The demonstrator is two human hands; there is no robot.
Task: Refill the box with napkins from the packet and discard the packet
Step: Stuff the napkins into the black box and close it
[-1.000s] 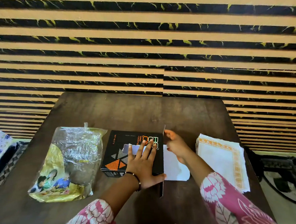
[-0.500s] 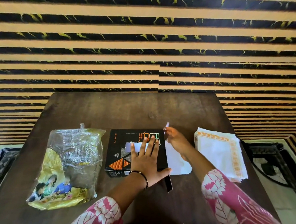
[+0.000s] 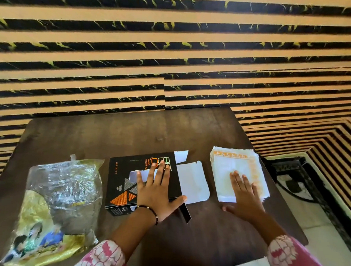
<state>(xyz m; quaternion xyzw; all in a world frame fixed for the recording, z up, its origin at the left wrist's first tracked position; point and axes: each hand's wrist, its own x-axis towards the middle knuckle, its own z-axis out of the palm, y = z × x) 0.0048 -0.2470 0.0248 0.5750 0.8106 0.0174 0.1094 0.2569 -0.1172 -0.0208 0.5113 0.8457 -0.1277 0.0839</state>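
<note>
Left hand [image 3: 156, 193] flat, fingers spread, on my box [image 3: 126, 183]; right hand [image 3: 246, 196] flat, gripping nothing, on napkins [image 3: 232, 163]; packet [image 3: 61, 204] on tabletop [image 3: 109, 133].

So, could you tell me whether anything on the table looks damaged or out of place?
The black box has its white end flaps splayed open toward the napkins, one with a ragged edge. The packet lies crumpled at the left.
</note>
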